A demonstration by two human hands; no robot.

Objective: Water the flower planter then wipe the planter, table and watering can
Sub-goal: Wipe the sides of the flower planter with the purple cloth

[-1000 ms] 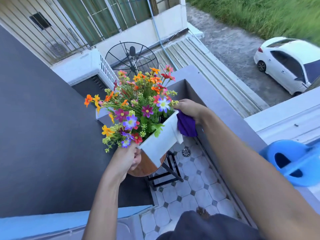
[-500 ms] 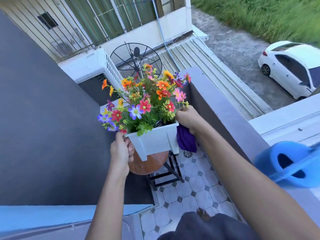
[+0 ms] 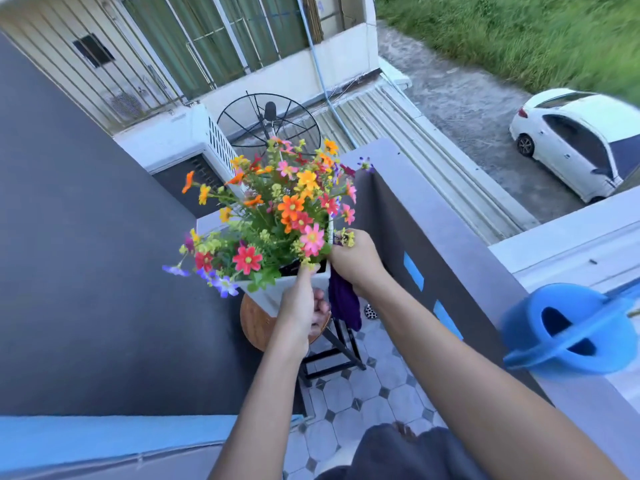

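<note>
A white planter (image 3: 266,292) full of colourful flowers (image 3: 287,216) is held up above a small round wooden table (image 3: 256,327). My left hand (image 3: 299,306) grips the planter's near corner from below. My right hand (image 3: 353,261) holds a purple cloth (image 3: 343,303) against the planter's right side, and the cloth hangs down from it. A blue watering can (image 3: 568,330) sits on the grey balcony ledge (image 3: 460,237) at the far right, away from both hands.
The table has black legs (image 3: 332,355) and stands on a tiled balcony floor (image 3: 360,400). A dark wall (image 3: 86,271) runs along the left. Beyond the ledge lie a satellite dish (image 3: 270,119), rooftops and a white car (image 3: 578,140) far below.
The planter has swung from tilted to more upright and turned, its corner now toward me. My left hand slid from its left side to the near corner. My right hand stayed with the cloth.
</note>
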